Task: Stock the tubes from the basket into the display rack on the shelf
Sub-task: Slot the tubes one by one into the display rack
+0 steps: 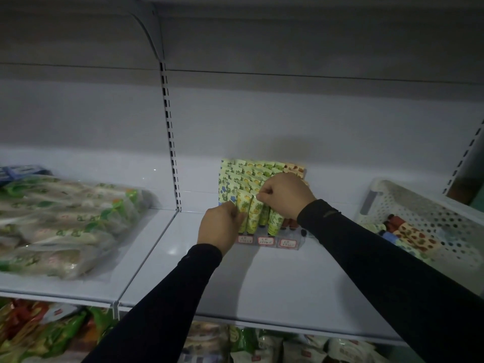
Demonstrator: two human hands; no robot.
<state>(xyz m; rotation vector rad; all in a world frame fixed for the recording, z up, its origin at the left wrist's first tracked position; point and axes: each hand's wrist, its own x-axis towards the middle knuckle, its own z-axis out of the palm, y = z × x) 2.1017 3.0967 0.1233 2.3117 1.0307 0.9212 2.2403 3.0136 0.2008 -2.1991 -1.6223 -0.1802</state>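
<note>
Both hands (pixel 251 213) pinch front-row tubes (pixel 250 213) in the rack (pixel 269 242).

Bare white metal shelf (pixel 262 279) lies open before my sleeves; the perforated white plastic basket (pixel 429 205) blocks my right, clear-wrapped green food packs (pixel 65 218) my left.

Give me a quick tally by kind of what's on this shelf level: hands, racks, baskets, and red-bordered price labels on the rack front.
Hands: 2, the left hand and the right hand
Display rack: 1
Basket: 1
Price labels: 3
Total: 7
</note>
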